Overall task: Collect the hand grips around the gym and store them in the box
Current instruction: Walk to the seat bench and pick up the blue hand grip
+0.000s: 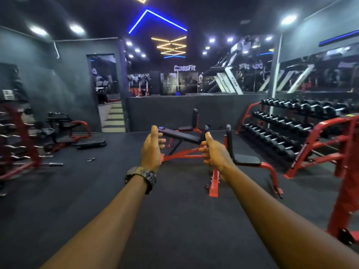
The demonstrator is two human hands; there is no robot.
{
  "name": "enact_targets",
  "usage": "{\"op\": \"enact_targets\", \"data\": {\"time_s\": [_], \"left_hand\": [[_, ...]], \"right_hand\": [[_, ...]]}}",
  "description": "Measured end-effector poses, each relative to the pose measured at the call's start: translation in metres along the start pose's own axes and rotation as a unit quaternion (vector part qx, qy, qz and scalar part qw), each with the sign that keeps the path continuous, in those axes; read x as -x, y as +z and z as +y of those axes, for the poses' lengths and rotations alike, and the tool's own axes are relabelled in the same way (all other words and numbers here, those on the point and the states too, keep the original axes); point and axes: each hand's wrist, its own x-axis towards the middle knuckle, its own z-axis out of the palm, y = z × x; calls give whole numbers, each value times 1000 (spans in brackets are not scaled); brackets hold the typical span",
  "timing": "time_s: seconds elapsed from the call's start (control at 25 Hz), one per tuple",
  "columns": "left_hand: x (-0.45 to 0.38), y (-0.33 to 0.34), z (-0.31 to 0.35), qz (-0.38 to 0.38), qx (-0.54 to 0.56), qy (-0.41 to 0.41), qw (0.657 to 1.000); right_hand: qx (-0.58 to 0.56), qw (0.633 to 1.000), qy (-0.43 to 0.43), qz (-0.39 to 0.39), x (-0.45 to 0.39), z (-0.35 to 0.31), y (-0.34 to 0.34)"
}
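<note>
Both my arms reach forward at chest height over the black gym floor. My left hand (152,148), with a dark watch on the wrist, and my right hand (212,152) face each other with thumbs up and fingers loosely curled, holding nothing. A small blue-and-black hand grip (161,128) lies on the near end of a black adjustable bench (180,135) with a red frame, just beyond my left hand. A second small dark object, perhaps another grip (91,159), lies on the floor at left. No box is in view.
A red-framed seat bench (246,160) stands right of my hands. A red dumbbell rack (281,131) lines the right wall, with a red machine frame (347,171) nearer. Barbell racks (17,144) and a low bench (66,131) stand at left. Stairs (114,119) rise behind.
</note>
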Motion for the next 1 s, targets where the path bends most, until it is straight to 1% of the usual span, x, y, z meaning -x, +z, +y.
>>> {"op": "enact_targets", "data": {"time_s": [0.16, 0.24, 0.36, 0.48, 0.64, 0.72, 0.8, 0.88, 1.0], "left_hand": [[-46, -59, -9, 4, -21, -4, 1000], [-75, -77, -18, 3, -23, -7, 1000], [-126, -88, -40, 2, -21, -11, 1000], [-179, -83, -65, 5, -22, -6, 1000], [-277, -64, -105, -5, -16, -4, 1000], [-345, -51, -127, -6, -12, -2, 1000], [-377, -53, -135, 4, -7, -9, 1000], [-450, -50, -162, 13, -17, -15, 1000], [-544, -56, -206, 26, -14, -18, 999]], "right_hand": [[6, 1000, -7, -6, -33, -12, 71], [9, 1000, -9, -4, -58, -12, 99], [9, 1000, -21, -9, -107, -6, 135], [23, 999, -29, -12, -165, 9, 159], [19, 999, -33, -9, -274, 34, 190], [10, 999, -34, -3, -350, 40, 206], [14, 1000, -23, -7, -385, 44, 216], [12, 1000, -3, 5, -458, 59, 244], [27, 1000, 12, -5, -549, 79, 291]]}}
